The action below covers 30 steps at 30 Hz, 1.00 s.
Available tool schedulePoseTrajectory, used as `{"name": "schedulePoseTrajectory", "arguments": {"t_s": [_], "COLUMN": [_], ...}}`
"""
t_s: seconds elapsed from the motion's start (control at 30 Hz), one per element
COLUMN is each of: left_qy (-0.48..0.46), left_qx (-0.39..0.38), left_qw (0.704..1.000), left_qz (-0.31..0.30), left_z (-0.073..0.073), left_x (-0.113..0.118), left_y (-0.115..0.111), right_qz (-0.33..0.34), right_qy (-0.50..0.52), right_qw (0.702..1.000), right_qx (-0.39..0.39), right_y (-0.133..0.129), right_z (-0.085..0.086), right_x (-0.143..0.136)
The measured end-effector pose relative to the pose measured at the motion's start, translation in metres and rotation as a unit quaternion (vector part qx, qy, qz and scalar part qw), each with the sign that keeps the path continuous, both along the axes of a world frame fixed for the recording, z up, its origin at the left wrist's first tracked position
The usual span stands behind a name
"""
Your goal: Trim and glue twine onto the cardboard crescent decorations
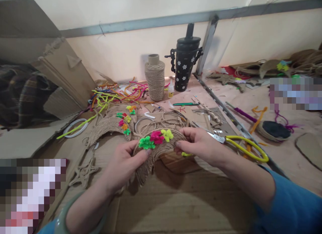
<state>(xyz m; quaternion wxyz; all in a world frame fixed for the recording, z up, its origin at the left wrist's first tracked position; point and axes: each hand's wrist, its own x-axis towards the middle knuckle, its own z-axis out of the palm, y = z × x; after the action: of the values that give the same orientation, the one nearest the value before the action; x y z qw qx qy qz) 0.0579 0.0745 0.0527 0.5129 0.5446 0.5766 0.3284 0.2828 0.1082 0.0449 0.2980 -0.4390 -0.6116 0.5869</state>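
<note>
Both hands hold a crescent [161,152] wrapped in brown jute twine, its points toward me. Green, pink and yellow fuzzy flowers [156,137] sit in a row along its upper edge. My left hand [127,160] grips the left part, thumb beside the green flower. My right hand [197,143] pinches the right end between thumb and fingers. Beyond my left hand lie more twine crescents [105,128] with similar small flowers. A twine star [84,172] rests at the left. Yellow-handled scissors [241,145] lie beside my right forearm, with their blades partly hidden.
A twine spool [155,80], a small glue bottle [171,90] and a black flowered tumbler [184,64] stand at the back. Colourful pipe cleaners [108,96] lie piled left of them. A cardboard box [67,69] stands left; a metal strip [221,108] crosses the table at right.
</note>
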Motion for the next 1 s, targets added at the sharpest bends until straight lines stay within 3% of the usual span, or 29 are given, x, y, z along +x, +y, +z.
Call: {"name": "schedulePoseTrajectory", "arguments": {"t_s": [0.23,0.53,0.73,1.0], "left_qy": [-0.035,-0.003,-0.005,-0.027], "left_qx": [-0.028,-0.001,-0.010,-0.002], "left_qw": [0.999,1.000,1.000,1.000], "left_qz": [0.014,-0.008,-0.004,0.009], "left_z": [-0.004,0.001,-0.004,0.001], "left_x": [-0.001,0.005,0.003,0.007], "left_y": [0.002,-0.001,-0.003,0.001], "right_qz": [0.002,-0.011,-0.012,0.005], "right_qy": [0.004,0.006,-0.008,-0.006], "right_qw": [1.000,1.000,1.000,1.000], "right_qx": [0.004,0.003,0.005,-0.007], "right_y": [0.001,-0.003,-0.002,-0.005], "right_z": [0.001,0.000,0.005,0.003], "right_x": [-0.002,-0.009,-0.010,-0.012]}}
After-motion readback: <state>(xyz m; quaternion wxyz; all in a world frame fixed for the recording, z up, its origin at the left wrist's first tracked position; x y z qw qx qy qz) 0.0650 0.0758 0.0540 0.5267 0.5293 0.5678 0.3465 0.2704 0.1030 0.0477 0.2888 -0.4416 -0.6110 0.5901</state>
